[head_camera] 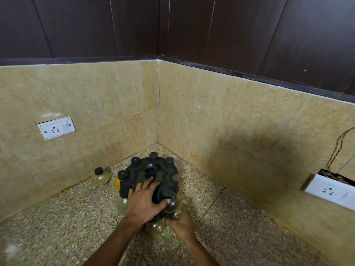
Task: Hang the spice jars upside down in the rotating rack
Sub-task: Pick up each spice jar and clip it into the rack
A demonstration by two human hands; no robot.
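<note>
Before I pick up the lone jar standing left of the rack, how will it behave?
The jar looks round-bellied, so it may roll if tipped. Its clear, shiny wall could be slippery. Little yellowish content shows, so it is probably light.

Light is dim and warm, falling from above and behind. A broad soft shadow darkens the beige marble wall [255,148] right of the hands. Straight edges bow outward at the frame borders; the bottom-left corner looks smeared.

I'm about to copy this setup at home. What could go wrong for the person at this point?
The left hand lies over the rotating rack, so the rack might turn while the right hand works a spice jar at its edge. The loose jar beside the wall could be forgotten.
</note>
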